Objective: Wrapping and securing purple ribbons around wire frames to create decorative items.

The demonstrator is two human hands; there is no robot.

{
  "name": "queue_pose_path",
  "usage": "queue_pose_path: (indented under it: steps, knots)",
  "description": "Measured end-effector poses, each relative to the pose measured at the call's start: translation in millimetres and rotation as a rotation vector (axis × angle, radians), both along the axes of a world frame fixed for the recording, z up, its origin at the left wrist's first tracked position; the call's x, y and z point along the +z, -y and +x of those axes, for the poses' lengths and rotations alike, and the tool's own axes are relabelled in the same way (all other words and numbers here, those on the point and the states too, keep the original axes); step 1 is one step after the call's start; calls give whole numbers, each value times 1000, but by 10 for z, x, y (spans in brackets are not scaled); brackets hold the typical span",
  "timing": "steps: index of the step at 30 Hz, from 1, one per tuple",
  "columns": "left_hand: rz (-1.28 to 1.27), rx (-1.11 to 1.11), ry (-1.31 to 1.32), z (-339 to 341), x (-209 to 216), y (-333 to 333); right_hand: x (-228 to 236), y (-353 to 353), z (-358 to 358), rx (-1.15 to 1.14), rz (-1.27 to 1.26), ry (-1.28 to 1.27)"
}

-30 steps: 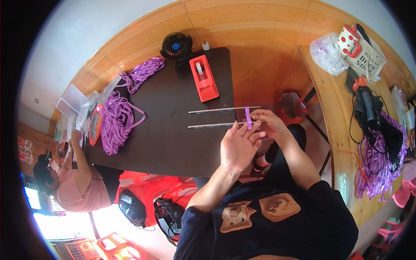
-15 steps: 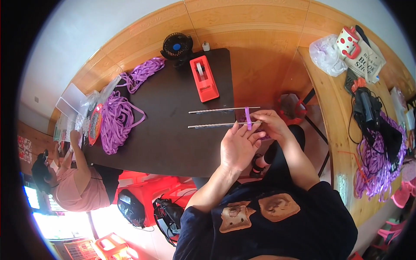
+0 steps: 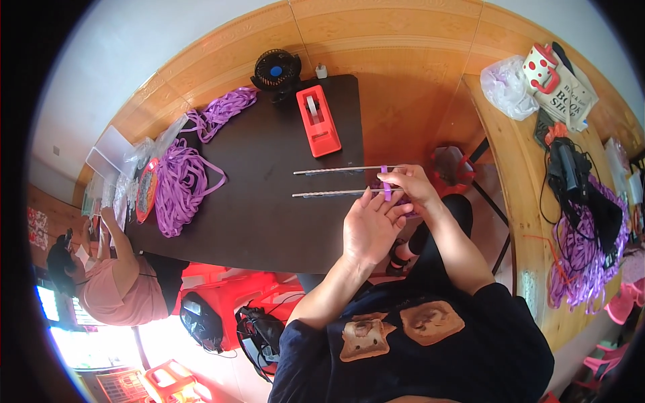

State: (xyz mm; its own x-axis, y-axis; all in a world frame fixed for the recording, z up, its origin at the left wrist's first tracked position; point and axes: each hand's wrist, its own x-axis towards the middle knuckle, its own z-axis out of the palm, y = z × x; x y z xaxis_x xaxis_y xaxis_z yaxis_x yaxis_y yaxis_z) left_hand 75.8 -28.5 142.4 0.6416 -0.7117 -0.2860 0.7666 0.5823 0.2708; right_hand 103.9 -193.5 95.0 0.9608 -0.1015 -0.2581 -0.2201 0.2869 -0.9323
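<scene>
My right hand [image 3: 408,188] pinches a short purple ribbon strip [image 3: 385,183] at the right edge of the dark table [image 3: 269,215]. The strip crosses two thin silvery rods [image 3: 339,181] that lie side by side on the table and stick out past its edge. My left hand [image 3: 369,225] is just below, fingers spread upward and touching the lower rod and the bottom of the strip. Whether the left hand grips anything is not clear.
A red tape dispenser [image 3: 317,121] and a small black fan [image 3: 276,69] stand at the table's far end. Piles of purple ribbon [image 3: 178,181] lie at its left, where another person [image 3: 114,275] sits. A wooden bench [image 3: 517,201] on the right carries bags, a spotted mug and more ribbon.
Both hands stay at the rods with the purple strip; only slight finger shifts show.
</scene>
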Motion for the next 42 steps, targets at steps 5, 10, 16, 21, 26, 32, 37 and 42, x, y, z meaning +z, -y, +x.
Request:
queue_pose_path:
  steps: [5, 10, 16, 21, 26, 32, 37, 42]
  knots:
    - [9, 20, -6, -2, -7, -19, 182, -75, 26, -6, -93, -22]
    - [-8, 16, -11, 7, -3, -23, 164, -124, 69, -139, -395, 68]
    - [-21, 4, -21, 7, 13, -14, 394, -351, 5, -307, -1074, 170]
    - [-42, 34, -20, 5, -109, -17, 471, -428, 20, -276, -1402, 213]
    - [-45, 24, -9, 10, -63, -21, 426, -279, 9, -287, -1281, 388]
    - [-18, 16, 2, 12, -30, -36, 180, 187, -148, -247, -56, 56]
    - [-29, 19, -7, 1, -32, -31, 19, 135, -210, 90, 390, 62]
    - [-51, 9, -19, -4, -59, -16, -164, -10, -164, -276, 136, 253]
